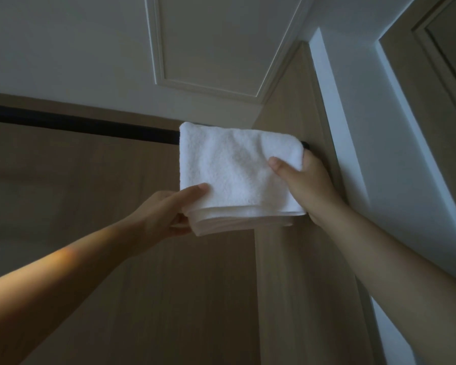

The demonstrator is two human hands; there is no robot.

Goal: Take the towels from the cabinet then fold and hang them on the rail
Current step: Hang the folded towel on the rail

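Note:
A small white folded towel (229, 167) hangs over the right end of a black rail (90, 126) that runs across a beige wooden wall. My left hand (166, 209) pinches the towel's lower left corner, thumb on the front and fingers behind. My right hand (303, 185) grips the towel's right edge, thumb on the front face, fingers hidden behind the cloth close to the rail's end. The towel's layered bottom edge shows between both hands.
The rail's left stretch is bare. A white panelled ceiling (211, 48) lies above. A wooden side panel (287, 101) and a white door frame (353, 127) stand just right of the rail's end. No cabinet is in view.

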